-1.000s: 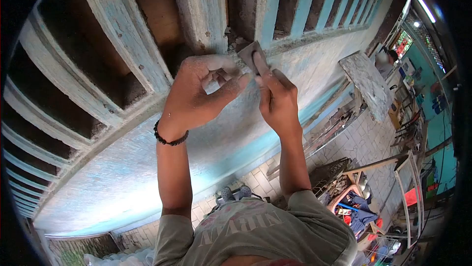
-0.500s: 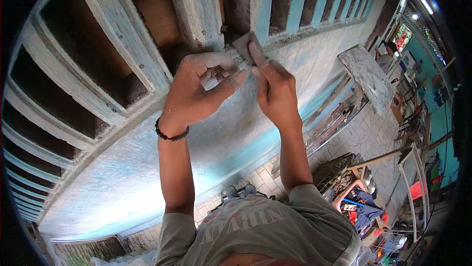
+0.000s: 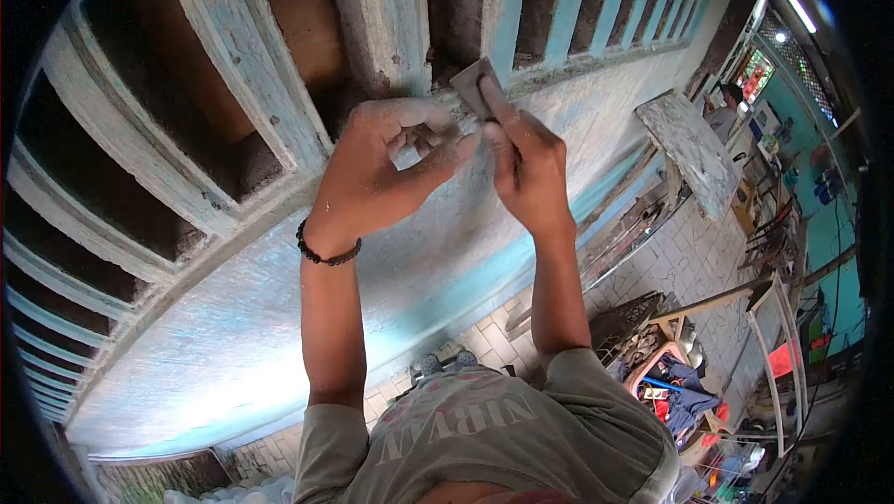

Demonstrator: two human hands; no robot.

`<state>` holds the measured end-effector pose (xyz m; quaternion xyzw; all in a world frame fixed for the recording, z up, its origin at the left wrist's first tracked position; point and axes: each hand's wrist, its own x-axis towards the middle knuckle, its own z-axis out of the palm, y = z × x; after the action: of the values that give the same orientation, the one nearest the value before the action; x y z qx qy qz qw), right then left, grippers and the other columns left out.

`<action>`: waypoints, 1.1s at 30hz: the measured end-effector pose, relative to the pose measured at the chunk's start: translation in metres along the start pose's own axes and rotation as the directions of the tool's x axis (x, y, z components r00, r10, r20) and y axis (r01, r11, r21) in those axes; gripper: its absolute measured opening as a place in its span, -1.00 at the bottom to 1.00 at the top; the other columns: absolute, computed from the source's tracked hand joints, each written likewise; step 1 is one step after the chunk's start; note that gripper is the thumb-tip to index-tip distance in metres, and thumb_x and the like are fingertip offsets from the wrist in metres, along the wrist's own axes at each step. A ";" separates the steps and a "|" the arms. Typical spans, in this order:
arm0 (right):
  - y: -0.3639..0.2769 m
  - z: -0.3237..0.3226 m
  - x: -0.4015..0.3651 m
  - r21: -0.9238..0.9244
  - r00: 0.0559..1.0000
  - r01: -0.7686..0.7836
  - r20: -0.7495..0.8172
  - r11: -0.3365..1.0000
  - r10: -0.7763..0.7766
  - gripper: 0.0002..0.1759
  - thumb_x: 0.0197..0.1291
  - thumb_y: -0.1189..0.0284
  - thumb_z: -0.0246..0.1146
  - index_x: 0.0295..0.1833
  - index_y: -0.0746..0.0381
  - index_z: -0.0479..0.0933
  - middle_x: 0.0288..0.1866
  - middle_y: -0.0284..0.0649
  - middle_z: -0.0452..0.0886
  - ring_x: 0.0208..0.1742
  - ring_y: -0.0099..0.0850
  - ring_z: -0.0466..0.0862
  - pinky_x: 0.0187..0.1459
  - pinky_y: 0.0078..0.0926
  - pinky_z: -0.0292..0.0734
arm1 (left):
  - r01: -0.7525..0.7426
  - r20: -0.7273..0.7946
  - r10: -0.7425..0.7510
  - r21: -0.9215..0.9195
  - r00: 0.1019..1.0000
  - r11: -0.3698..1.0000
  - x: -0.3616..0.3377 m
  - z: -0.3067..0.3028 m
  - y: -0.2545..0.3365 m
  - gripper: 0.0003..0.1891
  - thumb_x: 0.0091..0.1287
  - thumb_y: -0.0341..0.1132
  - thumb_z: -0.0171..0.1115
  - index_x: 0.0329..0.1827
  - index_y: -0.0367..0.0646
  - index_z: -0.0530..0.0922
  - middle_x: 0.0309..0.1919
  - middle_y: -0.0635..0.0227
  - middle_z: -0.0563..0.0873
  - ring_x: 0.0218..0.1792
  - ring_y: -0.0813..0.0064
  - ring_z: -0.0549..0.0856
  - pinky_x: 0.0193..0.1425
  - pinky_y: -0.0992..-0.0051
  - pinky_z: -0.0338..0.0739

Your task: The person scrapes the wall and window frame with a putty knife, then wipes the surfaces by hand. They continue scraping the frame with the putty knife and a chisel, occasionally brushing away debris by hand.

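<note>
My right hand (image 3: 533,164) is closed on a flat, dark grey, squarish piece (image 3: 478,87), with the index finger stretched along its face. The upper edge of this piece is close to the base of a slat. Beside it is my left hand (image 3: 377,164), dusty over the fingers, its thumb and fingers curled toward each other in a ring. I cannot tell what, if anything, is between the left fingertips. Both hands are in front of the ledge under a row of worn, pale blue slats (image 3: 386,15). A dark beaded bracelet (image 3: 328,257) circles the left wrist.
Below the ledge runs a wall (image 3: 242,336) with patchy white and blue paint. To the right stand a tilted marbled board (image 3: 689,146), a wooden frame (image 3: 778,355) and a basket (image 3: 643,376) of cloth and tools on the tiled floor. Another person (image 3: 722,118) is farther back.
The grey piece and right hand have shifted slightly, and the piece shows more of its face. My left hand stays curled in nearly the same place. The view has moved a little.
</note>
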<state>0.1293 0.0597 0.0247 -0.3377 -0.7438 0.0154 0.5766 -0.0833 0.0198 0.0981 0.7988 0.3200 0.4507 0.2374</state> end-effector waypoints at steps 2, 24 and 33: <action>-0.009 -0.004 0.000 -0.022 1.000 -0.013 0.018 1.000 0.013 -0.46 0.44 0.61 0.29 0.51 0.16 0.60 -0.16 0.10 0.74 -0.27 -0.02 0.73 -0.14 -0.24 0.66 | 0.013 -0.003 -0.013 0.014 1.000 1.000 -0.001 0.001 0.003 -0.85 0.44 -0.38 0.50 -0.14 -0.31 0.74 -0.31 0.37 0.75 -0.22 0.62 0.72 -0.08 0.54 0.60; -0.003 -0.019 -0.025 0.220 0.996 -0.083 0.048 0.972 0.074 -0.51 0.50 0.59 0.25 0.50 0.27 0.55 -0.29 -0.07 0.71 -0.42 -0.31 0.64 -0.25 -0.34 0.60 | -0.011 -0.041 0.010 -0.029 0.999 1.000 -0.001 0.003 0.000 -0.88 0.45 -0.43 0.47 -0.16 -0.33 0.73 -0.34 0.38 0.75 -0.26 0.62 0.69 -0.14 0.54 0.57; 0.018 -0.055 -0.144 0.595 0.777 -0.569 0.164 0.567 0.608 -0.59 0.44 0.64 0.19 0.36 0.29 0.45 -0.23 -0.28 0.51 -0.51 -0.64 0.48 -0.50 -0.52 0.48 | -0.179 -0.305 0.220 0.156 0.926 0.971 -0.010 0.025 0.006 -0.85 0.33 -0.46 0.46 -0.37 -0.22 0.64 -0.50 0.30 0.64 -0.45 0.43 0.61 -0.31 0.45 0.48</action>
<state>0.2007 -0.0217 -0.0864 -0.3590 -0.5235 0.4374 0.6370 -0.0635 0.0060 0.0837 0.7567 0.2989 0.5752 0.0843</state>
